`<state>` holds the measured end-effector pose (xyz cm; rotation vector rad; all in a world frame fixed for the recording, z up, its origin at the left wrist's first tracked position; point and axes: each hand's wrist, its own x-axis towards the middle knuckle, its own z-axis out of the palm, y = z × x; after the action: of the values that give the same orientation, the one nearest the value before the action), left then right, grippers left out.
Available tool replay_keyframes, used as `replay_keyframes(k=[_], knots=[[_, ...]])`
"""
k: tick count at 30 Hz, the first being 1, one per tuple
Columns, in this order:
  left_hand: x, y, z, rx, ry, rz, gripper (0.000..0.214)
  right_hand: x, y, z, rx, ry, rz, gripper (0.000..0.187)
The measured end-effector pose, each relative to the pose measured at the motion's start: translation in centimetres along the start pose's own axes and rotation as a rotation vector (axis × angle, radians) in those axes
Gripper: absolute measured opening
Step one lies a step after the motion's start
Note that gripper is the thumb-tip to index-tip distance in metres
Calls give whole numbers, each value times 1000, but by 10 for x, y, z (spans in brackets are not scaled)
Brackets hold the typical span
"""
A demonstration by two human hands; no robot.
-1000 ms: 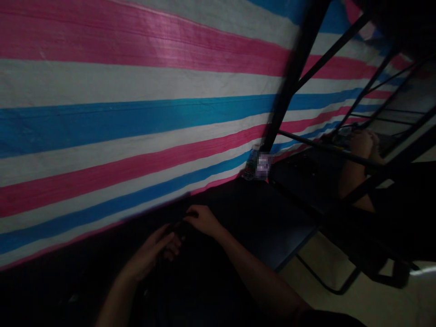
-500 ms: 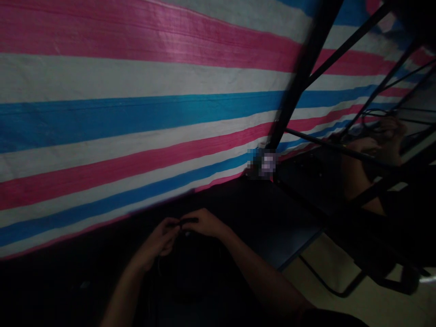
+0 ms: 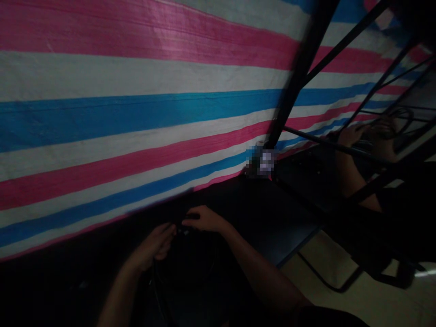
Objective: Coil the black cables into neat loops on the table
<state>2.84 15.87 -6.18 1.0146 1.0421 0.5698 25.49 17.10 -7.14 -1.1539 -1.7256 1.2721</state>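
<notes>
My left hand (image 3: pixel 158 245) is closed, its fingers pinched together on a thin black cable (image 3: pixel 157 290) that hangs below it. Close by on the right, my right hand (image 3: pixel 207 219) curls its thumb and fingers around a dark piece, seemingly part of the same cable. A narrow gap separates the two sets of fingertips. Just under them shows a small pale spot (image 3: pixel 184 232), perhaps a connector. Deep shadow hides most of the cable and the exact grip of each hand.
A dark tabletop (image 3: pixel 289 240) lies under my hands, against a striped plastic sheet (image 3: pixel 136 118). Black metal frame bars (image 3: pixel 296 86) rise at the right. Beyond them, another person's hands (image 3: pixel 371 131) hold looped dark cable. A pixelated item (image 3: pixel 262 162) stands by the frame's foot.
My hands have moved slightly apart. The black strip that stretched between the fingers no longer shows there. The other person's hands and loops have shifted a little.
</notes>
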Motion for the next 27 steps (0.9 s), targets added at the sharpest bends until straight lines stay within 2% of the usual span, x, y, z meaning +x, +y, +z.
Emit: replay_keyframes(k=[2,5,8,13,19,22,27], knots=[[-2,-1,3,6,-36,-33,51,0,-1,3,84,-101,44,22],[-1,0,5,-27,-24,3,52,2,0,6,185,-79,57,25],[4,2,2,-90,29,88,51,7,3,2,310,86,39,38],[11,5,-4,-205,132,247,50,17,6,-14,544,465,-63,52],[11,6,7,-290,195,303,47,20,6,-13,699,699,-120,59],[13,4,15,-357,214,333,46,18,4,-4,724,725,-119,56],[17,2,21,-434,245,352,47,15,3,-5,647,623,-58,49]])
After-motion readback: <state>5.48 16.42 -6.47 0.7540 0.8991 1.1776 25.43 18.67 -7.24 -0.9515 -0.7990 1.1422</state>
